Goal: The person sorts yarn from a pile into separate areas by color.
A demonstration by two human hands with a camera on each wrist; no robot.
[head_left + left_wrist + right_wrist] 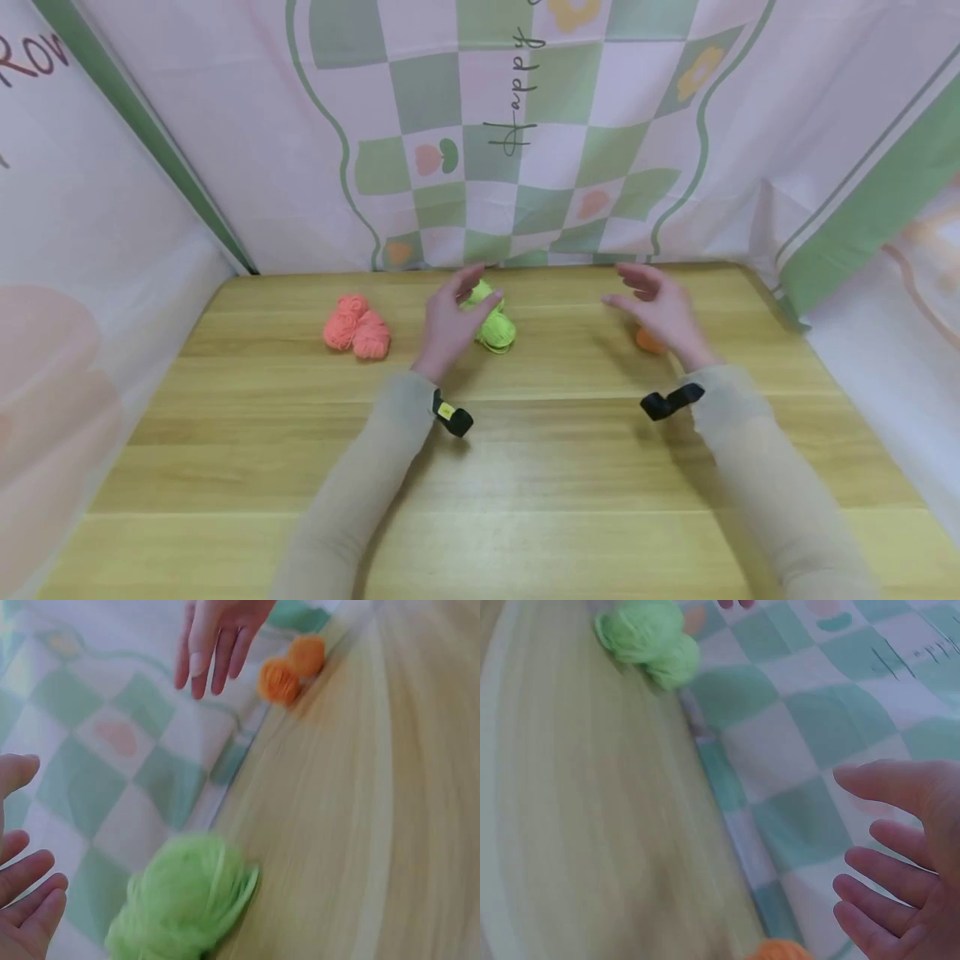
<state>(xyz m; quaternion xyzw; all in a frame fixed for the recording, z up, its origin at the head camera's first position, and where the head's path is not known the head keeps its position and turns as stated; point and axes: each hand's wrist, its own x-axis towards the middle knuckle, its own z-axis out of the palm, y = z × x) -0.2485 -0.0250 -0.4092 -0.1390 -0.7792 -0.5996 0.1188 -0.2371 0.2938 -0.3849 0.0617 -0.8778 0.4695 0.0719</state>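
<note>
Left hand (450, 321) raised above the table, thumb apart from loosely bent fingers, grasping nothing. Green yarn (495, 332) lies at its three o'clock, partly behind thumb and fingers in the head view; the left wrist view shows a gap between them. Right hand (666, 312) likewise released, palm turned inward. Orange yarn (288, 673) on the table at its seven o'clock, largely covered by that hand from above. Coral yarn (356, 329) well apart, at the left hand's nine o'clock.

Green: plump bundle, loose strands trailing along its edge. Orange: two rounded lobes, apparently tightly wound, though blur makes this uncertain. Coral: rounded lobes bunched together, strands visible. Table (540, 483): pale wood grain in long bands. Cloth (555, 158) at twelve o'clock: creased, green-and-white checks.
</note>
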